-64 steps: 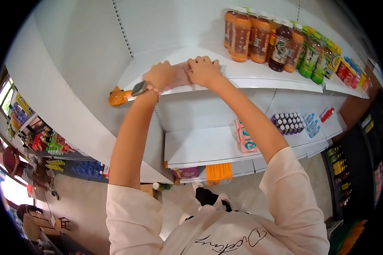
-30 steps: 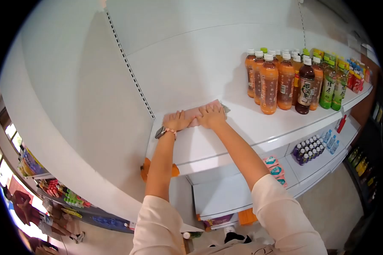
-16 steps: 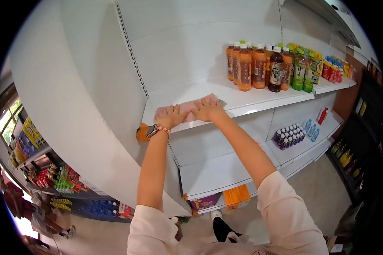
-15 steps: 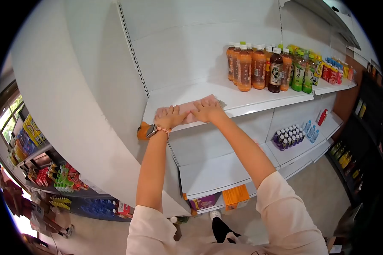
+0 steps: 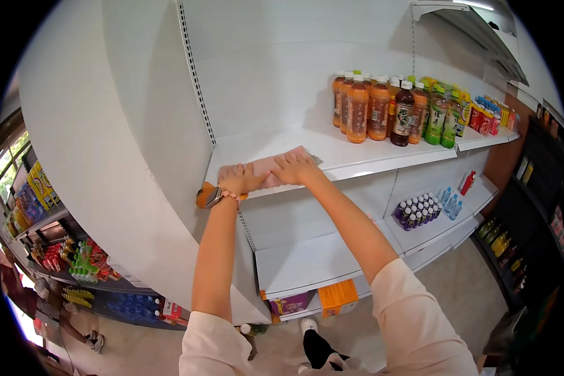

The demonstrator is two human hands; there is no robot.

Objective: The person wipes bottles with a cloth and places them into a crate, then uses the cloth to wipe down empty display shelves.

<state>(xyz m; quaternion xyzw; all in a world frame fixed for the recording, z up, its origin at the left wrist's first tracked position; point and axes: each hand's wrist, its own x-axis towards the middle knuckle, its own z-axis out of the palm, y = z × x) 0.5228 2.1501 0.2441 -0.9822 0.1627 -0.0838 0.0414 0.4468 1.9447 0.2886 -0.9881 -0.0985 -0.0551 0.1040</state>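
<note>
A pink cloth lies spread on the left part of the white upper shelf. My left hand rests on the cloth's left part with its fingers spread; a watch and a beaded bracelet are on that wrist. Beside it, my right hand presses flat on the cloth's right part, fingers apart. The two thumbs are close together. Something orange sits at the shelf's left front corner, partly behind the watch.
Orange bottles, a dark bottle and green bottles stand to the right. Below are purple bottles and an orange box. A white side wall bounds the left. A person is at far left.
Both hands stay on the cloth, which has moved from the front edge to farther back on the shelf since the earliest frame. The camera view has shifted. Little differs from the latest earlier frames.
</note>
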